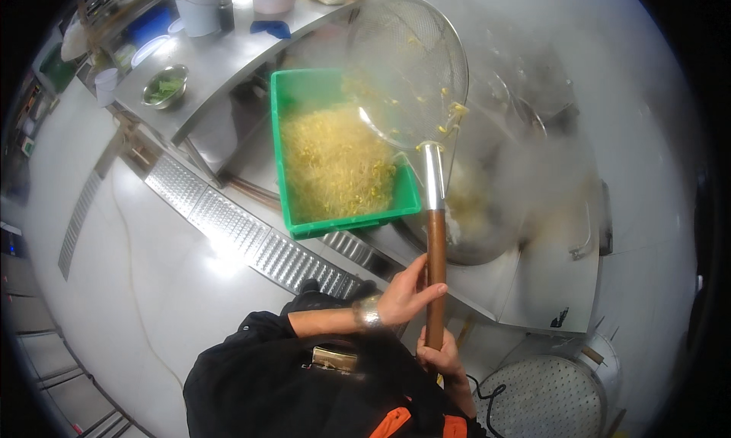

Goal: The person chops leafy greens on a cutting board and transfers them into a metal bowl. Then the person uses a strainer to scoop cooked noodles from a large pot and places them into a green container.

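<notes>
Both my hands grip the brown wooden handle of a large wire-mesh strainer (435,255). My left hand (404,294) is around the middle of the handle, and my right hand (442,351) holds its lower end. The round mesh basket (417,55) is up and away from me, partly over a green plastic crate (348,224). Several bean sprouts (457,110) cling to the mesh and rim. A heap of steaming yellow bean sprouts (337,158) fills much of the crate. Right of the strainer, a large wok or cauldron (474,255) is half hidden by steam.
A steel table (211,67) at upper left carries a metal bowl of green leaves (165,88), a white bucket (197,10) and a blue cloth (270,29). Metal drain grating (228,215) crosses the floor. At lower right stands a perforated round metal plate (542,398).
</notes>
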Tool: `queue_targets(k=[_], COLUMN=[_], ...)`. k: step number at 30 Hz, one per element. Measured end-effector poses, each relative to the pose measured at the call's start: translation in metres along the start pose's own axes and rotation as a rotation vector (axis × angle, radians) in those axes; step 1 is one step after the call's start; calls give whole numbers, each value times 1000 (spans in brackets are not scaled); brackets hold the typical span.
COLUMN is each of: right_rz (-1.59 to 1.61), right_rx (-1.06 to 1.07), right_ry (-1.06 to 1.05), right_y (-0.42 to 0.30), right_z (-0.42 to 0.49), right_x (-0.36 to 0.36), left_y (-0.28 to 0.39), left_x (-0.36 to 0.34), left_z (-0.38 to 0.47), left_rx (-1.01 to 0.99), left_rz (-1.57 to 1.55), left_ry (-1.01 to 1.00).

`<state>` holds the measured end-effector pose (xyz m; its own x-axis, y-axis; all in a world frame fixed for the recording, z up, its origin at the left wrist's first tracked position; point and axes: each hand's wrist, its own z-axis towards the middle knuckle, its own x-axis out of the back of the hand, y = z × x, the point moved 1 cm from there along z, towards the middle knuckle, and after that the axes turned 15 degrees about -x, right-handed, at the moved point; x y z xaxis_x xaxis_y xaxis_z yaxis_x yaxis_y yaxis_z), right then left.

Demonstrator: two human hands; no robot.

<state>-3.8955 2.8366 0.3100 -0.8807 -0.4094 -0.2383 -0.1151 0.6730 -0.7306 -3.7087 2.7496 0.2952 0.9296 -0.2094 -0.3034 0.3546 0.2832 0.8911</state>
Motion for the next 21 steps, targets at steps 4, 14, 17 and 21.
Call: queue_targets(k=[4,14,17,21], right_rz=[-42,-99,-38,67], right_rx=[34,59,159,228], right_ry=[4,195,476,560], right_y=[-7,-32,-52,-62], right_z=[2,24,38,51], right_x=[5,32,66,122], left_y=[-5,-29,-61,-111], left_x=[-2,-30,-60,-88], left_z=[8,55,91,117], left_rx=[-73,-95,-148,-47], left_rz=[62,261,435,280], left_ry=[8,-116,-237,-419])
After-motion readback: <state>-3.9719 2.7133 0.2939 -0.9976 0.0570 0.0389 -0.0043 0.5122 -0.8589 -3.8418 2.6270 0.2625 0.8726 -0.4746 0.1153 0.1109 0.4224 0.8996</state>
